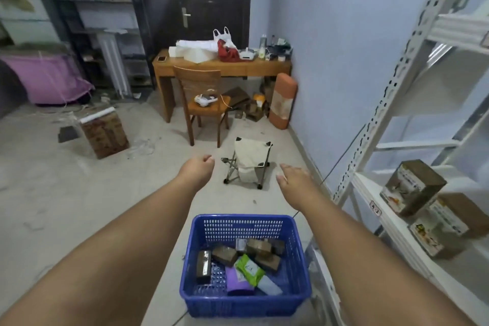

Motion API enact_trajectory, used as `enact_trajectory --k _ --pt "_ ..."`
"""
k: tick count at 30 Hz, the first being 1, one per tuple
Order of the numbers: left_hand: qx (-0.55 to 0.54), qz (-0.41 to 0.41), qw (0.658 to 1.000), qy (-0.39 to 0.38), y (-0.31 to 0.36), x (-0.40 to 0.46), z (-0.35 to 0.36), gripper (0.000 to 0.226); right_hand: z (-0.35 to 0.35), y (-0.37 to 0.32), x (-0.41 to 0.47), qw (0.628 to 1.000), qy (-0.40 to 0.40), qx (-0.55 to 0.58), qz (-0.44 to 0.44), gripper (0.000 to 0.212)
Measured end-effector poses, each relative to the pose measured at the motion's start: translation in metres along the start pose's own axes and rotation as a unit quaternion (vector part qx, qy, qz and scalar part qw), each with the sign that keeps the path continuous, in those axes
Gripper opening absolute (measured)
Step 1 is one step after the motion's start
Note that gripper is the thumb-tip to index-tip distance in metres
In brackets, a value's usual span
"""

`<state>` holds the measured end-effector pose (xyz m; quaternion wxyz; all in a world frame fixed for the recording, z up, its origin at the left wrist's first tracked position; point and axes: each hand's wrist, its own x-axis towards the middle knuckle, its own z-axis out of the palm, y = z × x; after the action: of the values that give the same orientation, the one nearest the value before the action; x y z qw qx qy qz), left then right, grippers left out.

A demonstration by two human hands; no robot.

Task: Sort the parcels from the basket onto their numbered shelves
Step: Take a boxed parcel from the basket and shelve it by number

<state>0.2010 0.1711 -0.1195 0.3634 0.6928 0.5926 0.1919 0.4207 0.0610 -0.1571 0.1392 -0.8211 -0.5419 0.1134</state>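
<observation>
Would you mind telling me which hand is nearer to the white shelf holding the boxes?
The right hand: it hovers just left of the white shelf. The left hand is farther left, beyond the folding stool.

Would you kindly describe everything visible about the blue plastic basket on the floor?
The blue plastic basket is rectangular, with perforated walls and base and a solid rim. It sits upright on the pale floor beside the white metal shelving, below the outstretched arms; neither hand touches it. Inside lie several brown boxes, a green packet, a purple packet and a pale one, loosely piled.
</observation>
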Motion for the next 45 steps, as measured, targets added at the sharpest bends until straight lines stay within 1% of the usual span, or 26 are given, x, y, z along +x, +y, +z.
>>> enact_trajectory --k 5,8,10,14,17,19,23,24,26,29,32,33,34,35,36,37,39,41,42,43,45 --pt "-0.014 -0.043 0.999 -0.013 -0.010 0.046 0.045 0.042 0.022 0.038 0.050 0.999 -0.033 0.017 0.024 0.051" --pt "-0.013 -0.079 0.996 -0.027 -0.020 0.071 0.079 0.043 0.046 0.068 0.082 0.996 -0.077 0.034 0.036 0.052" --pt "-0.014 -0.112 0.993 -0.032 -0.030 0.092 0.104 0.044 0.068 0.090 0.108 0.991 -0.111 0.057 0.056 0.053" --pt "-0.003 -0.156 0.986 -0.056 -0.059 0.135 0.157 0.045 0.121 0.125 0.152 0.975 -0.154 0.112 0.117 0.052" --pt "0.021 -0.183 0.979 -0.084 -0.099 0.157 0.208 0.043 0.184 0.150 0.164 0.961 -0.196 0.119 0.154 0.052" --pt "0.028 -0.201 0.973 -0.112 -0.138 0.177 0.250 0.043 0.240 0.171 0.171 0.948 -0.233 0.124 0.180 0.053" --pt "-0.006 -0.275 0.945 -0.177 -0.244 0.211 0.355 0.049 0.367 0.221 0.182 0.915 -0.267 0.151 0.264 0.052" --pt "-0.018 -0.298 0.937 -0.183 -0.274 0.220 0.384 0.050 0.400 0.233 0.189 0.904 -0.268 0.162 0.291 0.053" --pt "-0.028 -0.316 0.929 -0.189 -0.326 0.234 0.442 0.053 0.471 0.256 0.202 0.878 -0.264 0.190 0.352 0.054" --pt "-0.078 -0.323 0.923 -0.195 -0.376 0.248 0.517 0.073 0.570 0.292 0.220 0.846 -0.241 0.237 0.412 0.057" --pt "-0.097 -0.313 0.923 -0.202 -0.428 0.282 0.587 0.082 0.648 0.333 0.247 0.825 -0.219 0.275 0.442 0.058" --pt "-0.091 -0.302 0.925 -0.211 -0.439 0.293 0.610 0.087 0.671 0.347 0.256 0.818 -0.214 0.292 0.447 0.057" --pt "-0.081 -0.298 0.929 -0.203 -0.454 0.305 0.631 0.089 0.691 0.359 0.265 0.809 -0.205 0.311 0.454 0.057" --pt "-0.069 -0.287 0.934 -0.201 -0.460 0.316 0.648 0.088 0.707 0.369 0.274 0.796 -0.196 0.336 0.464 0.057" --pt "-0.074 -0.293 0.932 -0.199 -0.468 0.329 0.666 0.085 0.723 0.377 0.282 0.772 -0.189 0.376 0.477 0.056" --pt "-0.084 -0.292 0.931 -0.203 -0.467 0.339 0.678 0.079 0.735 0.382 0.290 0.739 -0.187 0.422 0.491 0.055" --pt "-0.102 -0.297 0.928 -0.200 -0.467 0.357 0.701 0.057 0.755 0.386 0.296 0.673 -0.189 0.497 0.514 0.053" --pt "-0.101 -0.311 0.923 -0.205 -0.463 0.358 0.704 0.037 0.760 0.382 0.294 0.632 -0.179 0.539 0.527 0.051" --pt "-0.115 -0.311 0.919 -0.213 -0.462 0.352 0.700 0.028 0.757 0.377 0.289 0.621 -0.171 0.552 0.529 0.048" --pt "-0.138 -0.308 0.915 -0.222 -0.455 0.342 0.690 0.025 0.746 0.370 0.282 0.620 -0.166 0.557 0.528 0.041" --pt "-0.168 -0.307 0.910 -0.222 -0.437 0.319 0.657 0.020 0.709 0.350 0.261 0.632 -0.152 0.551 0.523 0.017"
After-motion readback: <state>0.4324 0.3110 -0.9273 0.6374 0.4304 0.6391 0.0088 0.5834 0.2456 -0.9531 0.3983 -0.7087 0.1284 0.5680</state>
